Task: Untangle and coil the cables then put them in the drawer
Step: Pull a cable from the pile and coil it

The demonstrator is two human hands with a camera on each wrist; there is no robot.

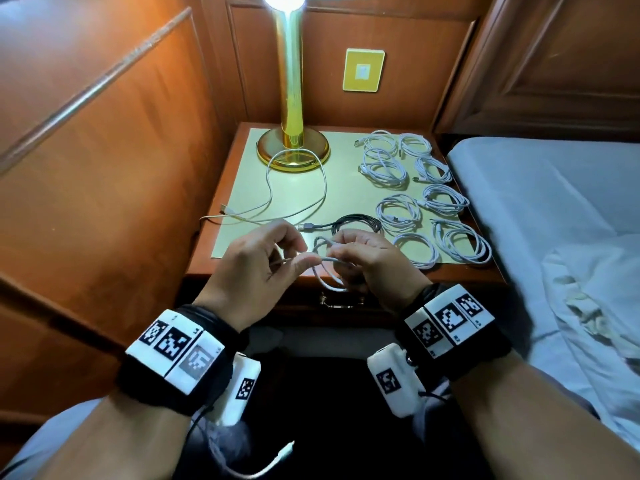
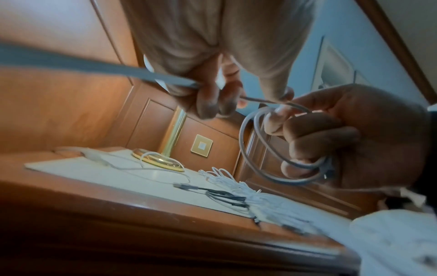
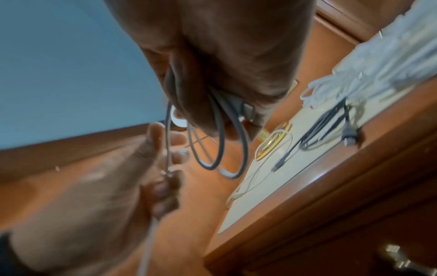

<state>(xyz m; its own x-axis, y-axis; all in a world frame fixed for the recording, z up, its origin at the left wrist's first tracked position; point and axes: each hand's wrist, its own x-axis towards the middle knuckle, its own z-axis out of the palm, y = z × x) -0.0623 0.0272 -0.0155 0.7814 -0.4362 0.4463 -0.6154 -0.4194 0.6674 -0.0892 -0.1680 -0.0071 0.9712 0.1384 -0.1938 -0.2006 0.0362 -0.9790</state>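
Cable, white, thin and limp, hangs half-coiled above the tabletop edge: right hand clasps its loops, left hand pinches the trailing length; best gripped at the gathered loops.

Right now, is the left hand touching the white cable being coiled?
Touching. The left wrist view shows the left hand pinching the white cable as it runs to the right hand.
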